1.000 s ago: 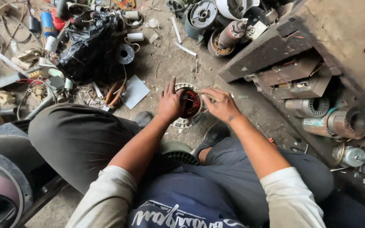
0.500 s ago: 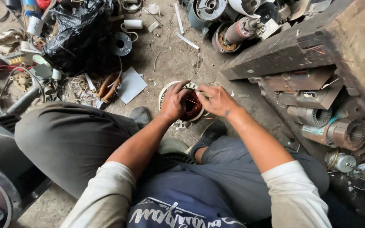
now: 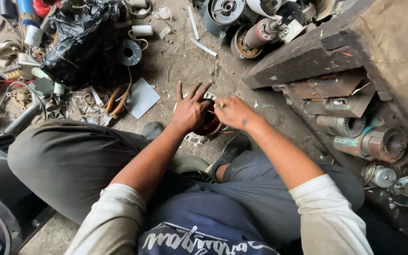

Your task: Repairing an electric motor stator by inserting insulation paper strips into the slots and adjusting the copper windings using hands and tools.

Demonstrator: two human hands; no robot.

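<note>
A round motor stator (image 3: 209,126) with copper windings sits on the dirt floor between my feet. My left hand (image 3: 189,109) lies over its left side with fingers spread and pointing up. My right hand (image 3: 232,111) presses on its right rim, fingers curled inward against the windings. Most of the stator is hidden under both hands. Thin reddish wire strands show beside the stator.
A black plastic bag (image 3: 83,42) and scattered scrap parts lie at the upper left. A grey flat sheet (image 3: 141,97) lies left of the stator. Motor rotors and housings (image 3: 260,30) sit at the top. A dark wooden bench (image 3: 327,47) with motors (image 3: 369,139) beneath stands right.
The view has shifted, with the floor clutter sliding up and left. My left hand's fingers have spread out over the stator. My right hand stays on its rim.
</note>
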